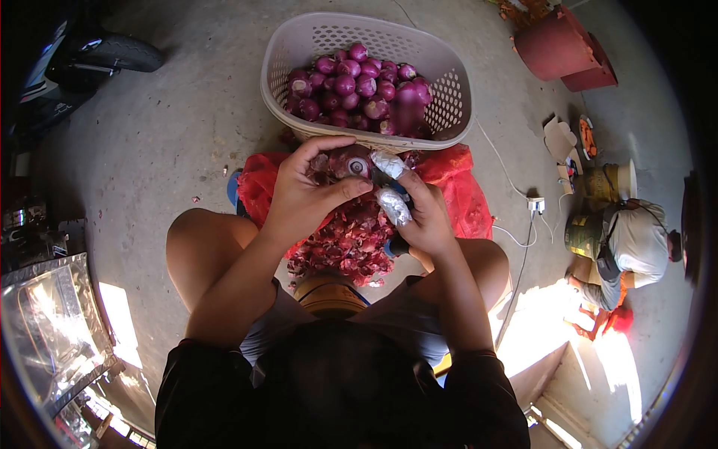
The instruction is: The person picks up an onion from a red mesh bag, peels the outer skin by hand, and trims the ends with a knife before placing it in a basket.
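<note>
A purple-red onion (353,163) with its pale ringed end facing up sits in my left hand (305,179), with the thumb and fingers curled around it. Silver foil (394,206) wraps the thumb and a finger of my right hand (426,213), which is close beside the onion. Between those wrapped tips is a small dark tool (402,193), mostly hidden, so its kind does not show clearly. Below both hands lies a heap of red onion skins (344,243) on a red mesh sack (258,187). Beyond them, a perforated plastic basket (273,82) holds several peeled onions (348,84).
A person (636,243) bends over at the right, near buckets (587,233). Cables with a white socket (535,203) cross the floor. Red tubs (557,45) stand at the upper right, a motorbike wheel (123,52) at the upper left. Between my legs is a yellowish seat (327,294).
</note>
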Available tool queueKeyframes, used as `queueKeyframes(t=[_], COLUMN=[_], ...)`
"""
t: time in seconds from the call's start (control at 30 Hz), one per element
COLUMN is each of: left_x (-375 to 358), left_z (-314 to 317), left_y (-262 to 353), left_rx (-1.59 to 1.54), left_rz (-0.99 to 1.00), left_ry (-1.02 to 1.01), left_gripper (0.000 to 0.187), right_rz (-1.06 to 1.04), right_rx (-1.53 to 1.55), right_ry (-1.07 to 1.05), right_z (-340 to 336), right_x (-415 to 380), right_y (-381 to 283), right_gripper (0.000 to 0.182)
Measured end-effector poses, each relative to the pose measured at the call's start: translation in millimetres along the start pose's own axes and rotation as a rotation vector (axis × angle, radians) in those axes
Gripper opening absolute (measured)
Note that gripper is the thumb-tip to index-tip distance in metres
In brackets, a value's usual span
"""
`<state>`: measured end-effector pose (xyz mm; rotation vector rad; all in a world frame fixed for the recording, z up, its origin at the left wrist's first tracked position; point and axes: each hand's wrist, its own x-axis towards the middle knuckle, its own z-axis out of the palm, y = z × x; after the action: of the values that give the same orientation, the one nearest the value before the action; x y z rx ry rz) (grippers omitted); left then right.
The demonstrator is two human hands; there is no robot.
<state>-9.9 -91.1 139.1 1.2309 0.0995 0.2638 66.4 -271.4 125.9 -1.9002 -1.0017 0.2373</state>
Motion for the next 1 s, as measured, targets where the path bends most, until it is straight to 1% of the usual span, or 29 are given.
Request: queueKeyframes(t=[0.1, 0.2, 0.3, 0.37, 0.4, 0.43, 0.47, 0.53, 0.57, 0.67, 0.8, 0.9, 0.97, 1.0], left_x=[-0.4, -0.6, -0.4, 0.1, -1.0, -2.9, -3.9, -2.1, -0.6, 1.0, -0.5, 0.6, 1.3, 1.4], left_z=[0.3, 0.5, 0.9, -0.8, 0.2, 2.3, 4.3, 4.7, 4.4, 4.4, -0.9, -4.5, -3.7, -3.0], left_y=[-1.2, -1.3, -1.7, -4.2, -2.0, 1.9, 4.1, 1.0, 1.4, 4.1, -6.1, 1.8, 6.3, 7.1], left_rx=[0.004, 0.006, 0.011, 0.052, 0.043, 0.035, 0.024, 0.004, -0.014, -0.041, -0.106, -0.143, -0.103, -0.083], left_rz=[-0.005, -0.005, 0.013, 0.044, 0.022, -0.001, -0.023, 0.006, 0.006, 0.031, 0.077, -0.025, -0.059, -0.077], left_ry=[0.009, 0.019, 0.021, 0.014, -0.001, -0.017, -0.034, -0.004, 0.002, 0.046, 0.080, 0.027, 0.016, 0.011], left_gripper=[0.045, 0.044, 0.044, 0.044, 0.045, 0.046, 0.047, 0.047, 0.048, 0.052, 0.054, 0.050, 0.047, 0.046], right_rz=[-0.099, -0.058, -0.115, -0.073, -0.052, -0.023, -0.009, 0.018, 0.001, 0.112, 0.258, 0.354, 0.437, 0.418], right_rx=[-0.071, -0.021, 0.064, 0.120, 0.149, 0.245, 0.260, 0.294, 0.348, 0.433, 0.509, 0.663, 0.801, 0.841], right_ry=[0.064, 0.083, 0.160, 0.180, 0.191, 0.196, 0.200, 0.203, 0.166, 0.067, -0.028, -0.092, -0.116, -0.131], right_z=[5.4, 9.2, 15.5, 15.6, 15.1, 16.5, 15.9, 13.5, 11.9, 7.5, 0.5, 1.0, 3.8, 4.0], right_x=[-0.3, -0.9, 1.6, 6.2, 8.3, 7.2, 5.1, 3.3, 0.6, -4.6, -2.1, 1.2, -1.5, -1.9], right_y=[8.1, 7.3, 4.3, -1.4, -2.9, 3.3, 5.8, 9.6, 9.1, 5.7, -9.0, -10.5, -9.9, -8.9], right_gripper=[0.045, 0.041, 0.040, 0.040, 0.041, 0.041, 0.040, 0.040, 0.041, 0.046, 0.048, 0.045, 0.043, 0.042])
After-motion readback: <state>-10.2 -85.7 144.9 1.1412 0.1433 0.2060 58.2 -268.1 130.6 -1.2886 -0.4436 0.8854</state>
